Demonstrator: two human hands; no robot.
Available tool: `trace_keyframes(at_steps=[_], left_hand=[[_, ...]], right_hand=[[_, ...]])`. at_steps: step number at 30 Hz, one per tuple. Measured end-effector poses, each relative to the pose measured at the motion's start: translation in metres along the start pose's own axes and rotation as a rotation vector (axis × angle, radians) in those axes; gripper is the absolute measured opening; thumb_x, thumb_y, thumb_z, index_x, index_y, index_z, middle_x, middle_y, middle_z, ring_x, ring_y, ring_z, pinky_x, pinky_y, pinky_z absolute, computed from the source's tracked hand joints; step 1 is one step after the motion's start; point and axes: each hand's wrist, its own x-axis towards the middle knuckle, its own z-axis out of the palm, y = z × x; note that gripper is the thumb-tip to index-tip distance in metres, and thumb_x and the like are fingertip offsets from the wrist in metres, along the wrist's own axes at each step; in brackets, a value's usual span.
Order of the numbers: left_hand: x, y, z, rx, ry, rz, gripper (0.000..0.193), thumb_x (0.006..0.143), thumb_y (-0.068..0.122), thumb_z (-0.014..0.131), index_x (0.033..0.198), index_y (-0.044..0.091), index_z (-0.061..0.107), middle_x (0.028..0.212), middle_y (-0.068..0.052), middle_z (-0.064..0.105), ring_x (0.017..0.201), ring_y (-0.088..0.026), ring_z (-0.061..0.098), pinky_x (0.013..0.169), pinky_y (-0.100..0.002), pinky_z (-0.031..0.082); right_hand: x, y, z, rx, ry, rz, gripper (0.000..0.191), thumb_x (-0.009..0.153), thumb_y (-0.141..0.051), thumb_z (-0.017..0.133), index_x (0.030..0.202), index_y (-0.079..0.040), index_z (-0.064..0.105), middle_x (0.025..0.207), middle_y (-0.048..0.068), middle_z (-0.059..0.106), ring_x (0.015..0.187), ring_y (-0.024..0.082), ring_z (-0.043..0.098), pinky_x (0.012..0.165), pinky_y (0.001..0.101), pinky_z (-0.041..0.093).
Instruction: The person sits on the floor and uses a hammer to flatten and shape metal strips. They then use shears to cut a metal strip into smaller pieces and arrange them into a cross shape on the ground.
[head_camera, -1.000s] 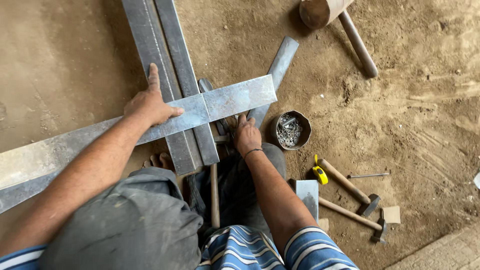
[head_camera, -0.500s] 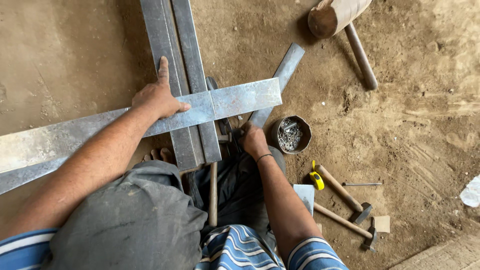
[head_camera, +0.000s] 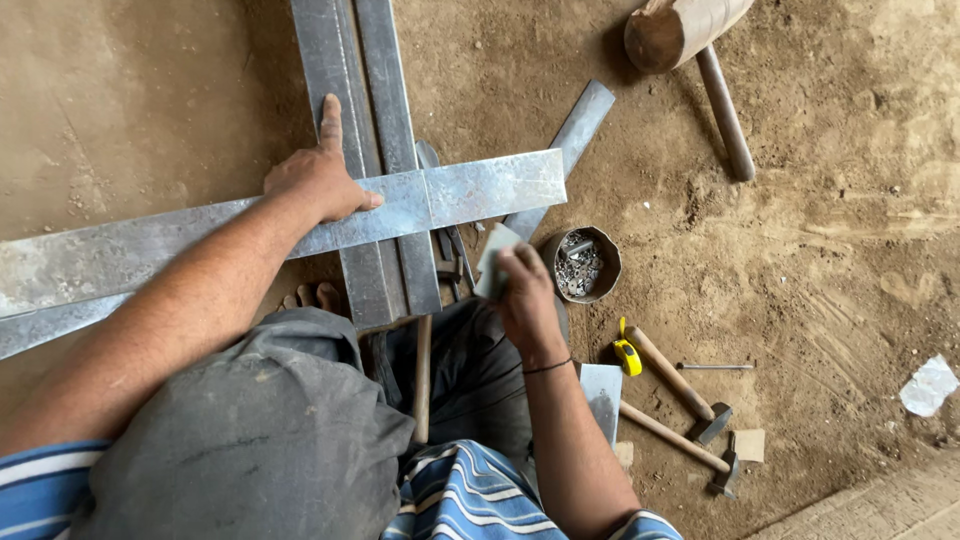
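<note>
The flat metal strip (head_camera: 300, 225) lies crosswise over two upright channel bars (head_camera: 365, 150), pinned by the left hand (head_camera: 318, 180), palm down, fingers spread and gripping nothing; no fastening shows yet. The right hand (head_camera: 522, 295) pinches one small metal piece (head_camera: 494, 258) beside one tin of fasteners (head_camera: 580, 263); two hammers (head_camera: 690, 400), one mallet (head_camera: 690, 40), one tape measure (head_camera: 627, 355) lie near.

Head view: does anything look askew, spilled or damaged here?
Nothing is spilled or broken. The long metal strip under the left hand crosses the upright channels slightly tilted, and a crumpled paper scrap lies on the dirt.
</note>
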Motion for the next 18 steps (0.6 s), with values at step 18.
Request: trace_keyframes(at_steps=[18], left_hand=[[0.004,-0.004,0.001,-0.008,0.071,0.045,0.147,0.075,0.058,0.087,0.16,0.028,-0.029,0.145,-0.021,0.058,0.128,-0.038,0.06,0.107,-0.05,0.047]], right_hand=[[0.037,-0.016,0.111,-1.374,0.015,-0.797,0.012,0.096,-0.015,0.059,0.103,-0.005,0.059,0.094,0.018,0.07,0.083,0.041,0.068,0.071,0.0524,0.053]])
